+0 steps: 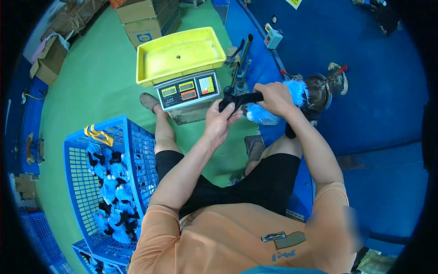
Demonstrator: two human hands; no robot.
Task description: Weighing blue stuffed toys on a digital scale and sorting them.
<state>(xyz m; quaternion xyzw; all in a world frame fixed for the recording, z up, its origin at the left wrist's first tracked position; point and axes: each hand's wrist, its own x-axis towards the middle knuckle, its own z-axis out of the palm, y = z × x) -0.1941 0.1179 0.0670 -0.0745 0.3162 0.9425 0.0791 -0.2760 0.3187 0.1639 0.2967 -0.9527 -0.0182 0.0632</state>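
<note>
A fluffy blue and black plush toy (263, 114) is stretched between my two hands in front of my knees. My left hand (218, 122) pinches the end of its black limb (246, 98), thumb on top. My right hand (277, 98) is closed around the toy where the black cloth meets the blue fur. More blue fur shows behind my right wrist, beside a round metal fitting (318, 92) on the blue machine (369, 109). Whether the fur touches the fitting I cannot tell. Under my fingers, part of the toy is hidden.
A blue plastic basket (127, 182) with several blue and black plush pieces stands at my left. Ahead, a yellow tray (182, 77) rests on a digital scale (189, 97), with cardboard boxes (150, 27) behind. Upright metal tubes (244, 59) stand left of the machine.
</note>
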